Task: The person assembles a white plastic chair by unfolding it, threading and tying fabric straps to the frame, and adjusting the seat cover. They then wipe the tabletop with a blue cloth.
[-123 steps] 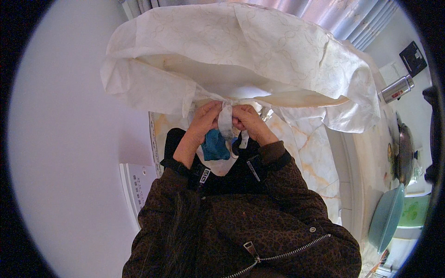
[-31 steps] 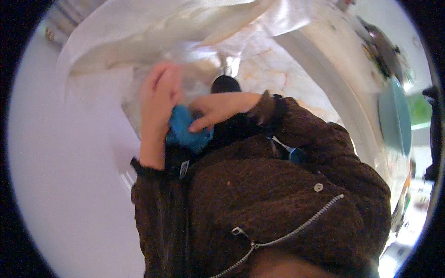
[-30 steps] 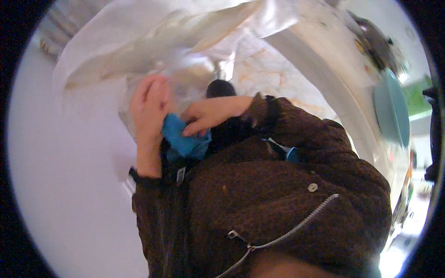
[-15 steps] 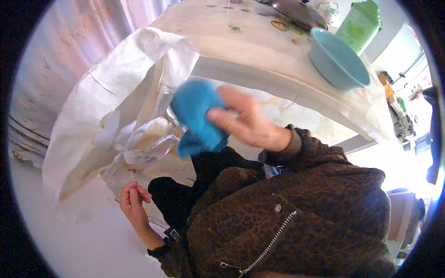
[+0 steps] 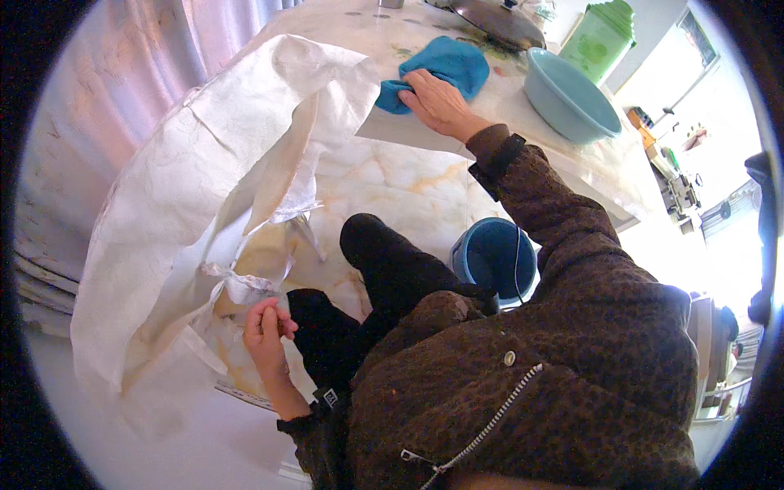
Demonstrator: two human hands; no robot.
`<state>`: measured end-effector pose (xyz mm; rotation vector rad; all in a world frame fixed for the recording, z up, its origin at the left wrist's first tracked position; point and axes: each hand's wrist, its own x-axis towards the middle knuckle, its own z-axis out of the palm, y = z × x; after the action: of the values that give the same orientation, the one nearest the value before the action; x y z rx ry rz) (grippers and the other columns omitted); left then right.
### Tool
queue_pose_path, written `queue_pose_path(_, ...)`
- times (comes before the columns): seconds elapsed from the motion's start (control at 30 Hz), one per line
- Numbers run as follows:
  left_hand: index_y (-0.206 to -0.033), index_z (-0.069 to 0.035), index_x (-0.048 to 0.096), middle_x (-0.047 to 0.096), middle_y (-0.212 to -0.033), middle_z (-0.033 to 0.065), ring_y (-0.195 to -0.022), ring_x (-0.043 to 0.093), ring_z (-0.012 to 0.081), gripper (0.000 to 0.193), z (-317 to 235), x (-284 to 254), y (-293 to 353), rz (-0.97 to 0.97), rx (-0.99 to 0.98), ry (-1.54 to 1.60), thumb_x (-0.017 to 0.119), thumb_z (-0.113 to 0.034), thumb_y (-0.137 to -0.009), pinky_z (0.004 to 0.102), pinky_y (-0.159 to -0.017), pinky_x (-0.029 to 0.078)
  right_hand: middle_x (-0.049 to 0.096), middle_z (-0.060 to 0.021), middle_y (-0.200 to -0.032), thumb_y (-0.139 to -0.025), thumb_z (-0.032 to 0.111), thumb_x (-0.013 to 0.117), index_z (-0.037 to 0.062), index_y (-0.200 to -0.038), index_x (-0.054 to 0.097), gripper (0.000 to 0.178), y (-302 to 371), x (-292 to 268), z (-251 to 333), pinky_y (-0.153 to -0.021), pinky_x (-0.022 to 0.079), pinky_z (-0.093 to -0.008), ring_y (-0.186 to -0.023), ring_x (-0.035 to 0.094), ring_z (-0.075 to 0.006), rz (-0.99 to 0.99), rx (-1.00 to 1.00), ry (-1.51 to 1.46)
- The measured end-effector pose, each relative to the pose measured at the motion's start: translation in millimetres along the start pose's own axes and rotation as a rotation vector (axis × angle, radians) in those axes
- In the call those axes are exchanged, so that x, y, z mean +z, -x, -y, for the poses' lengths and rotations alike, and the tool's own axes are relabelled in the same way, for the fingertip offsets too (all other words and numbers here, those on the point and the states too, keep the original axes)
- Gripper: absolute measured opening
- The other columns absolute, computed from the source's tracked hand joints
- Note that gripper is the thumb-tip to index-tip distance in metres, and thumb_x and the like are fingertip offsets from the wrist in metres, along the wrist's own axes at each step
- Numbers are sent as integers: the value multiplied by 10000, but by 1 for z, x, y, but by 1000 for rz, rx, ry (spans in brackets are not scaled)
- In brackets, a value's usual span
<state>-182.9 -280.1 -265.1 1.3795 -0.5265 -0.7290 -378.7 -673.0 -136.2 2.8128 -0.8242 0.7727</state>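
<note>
My right hand reaches out over the table's near edge. Its fingers are pressed on a bunched blue cloth, which lies on the pale tabletop with one end at the edge. Lower down, my left hand has loosely curled fingers with nothing plainly in them. A large white sack with a gaping mouth stands beside it, left of the table, and a crumpled clear plastic bag shows at the sack's opening, close to my left fingertips.
A light-blue basin stands on the table, near a dark pot lid and a green container. On the marbled floor, a dark-blue bucket with a wire handle stands by my legs. A curtain hangs at the left.
My right hand has carried the blue cloth from in front of the sack up and right onto the table. My left hand has shifted slightly right and up. The bucket has come into view.
</note>
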Motion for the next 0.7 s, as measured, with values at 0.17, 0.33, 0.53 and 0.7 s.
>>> queue_pose_path(0.17, -960, -13, 566, 571, -720, 47, -532, 521, 94, 160, 5, 31, -27, 252, -25, 51, 451, -108, -902, 196, -460, 401, 494, -98, -1220, -882, 352, 428, 169, -1245, 450, 407, -4, 19, 11, -816, 433, -469, -1059, 484, -319, -102, -159, 184)
queue_pose_path(0.33, -973, 3, 561, 584, -719, 61, -529, 535, 86, 172, -2, 82, -48, 506, -92, 12, 441, -101, -905, 182, -455, 408, 467, -106, -1266, -871, 393, 422, 72, -1271, 413, 512, -5, 13, 20, -852, 382, -500, -1101, 450, -340, 11, 2, 198)
queue_pose_path(0.53, -989, 15, 564, 578, -712, 61, -525, 536, 93, 177, -38, 133, -60, 770, -158, -97, 459, -98, -903, 186, -443, 398, 482, -139, -1219, -828, 337, 505, -8, -1167, 482, 484, -7, 9, 41, -916, 340, -483, -1118, 420, -333, -120, 75, 186)
queue_pose_path(0.7, -966, 7, 561, 562, -707, 50, -537, 532, 97, 169, -79, 188, -71, 718, -15, -82, 451, -107, -909, 194, -455, 394, 485, -143, -1204, -803, 326, 524, -19, -1139, 498, 482, 0, 4, 42, -939, 316, -469, -1104, 412, -311, -165, 123, 173)
